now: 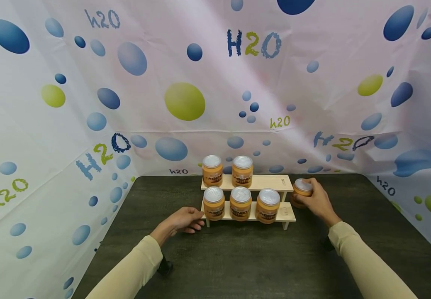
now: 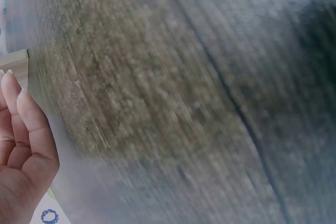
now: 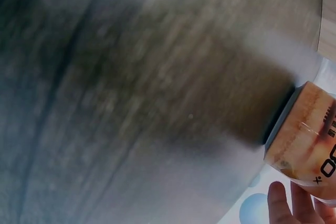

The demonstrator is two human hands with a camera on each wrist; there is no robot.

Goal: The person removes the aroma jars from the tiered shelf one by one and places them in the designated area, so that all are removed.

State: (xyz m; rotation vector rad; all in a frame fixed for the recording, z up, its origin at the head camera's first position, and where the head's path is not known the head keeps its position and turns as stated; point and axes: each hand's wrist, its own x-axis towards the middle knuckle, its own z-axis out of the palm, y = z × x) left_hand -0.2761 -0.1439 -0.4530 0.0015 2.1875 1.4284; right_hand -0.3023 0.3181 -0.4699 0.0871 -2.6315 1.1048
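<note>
We see the right grip (image 1: 317, 201) clamped on a jar (image 1: 300, 200), thumb and fingers about its sides below the lid. The jar lies left of that palm, just beside the right end of the wooden stand (image 1: 273, 182), its long axis upright or nearly so; we cannot tell whether its base meets the tabletop (image 1: 237, 261). As we judge it, this sideways gap between jar and stand matters most, and the right hand is much the nearer. The left grip (image 1: 186, 220) holds no jar: its fingers are loosely bent at the stand's lower left end, touching or nearly so.

Two upper jars (image 1: 212, 176) and three lower jars (image 1: 240, 208) share the stand. Their dark labels seem to begin "A-", but we find the rest too small to spell surely; the right wrist view shows a large "O" turned sideways. On the backdrop (image 1: 215, 25) we read "H2O" and "h2O"
</note>
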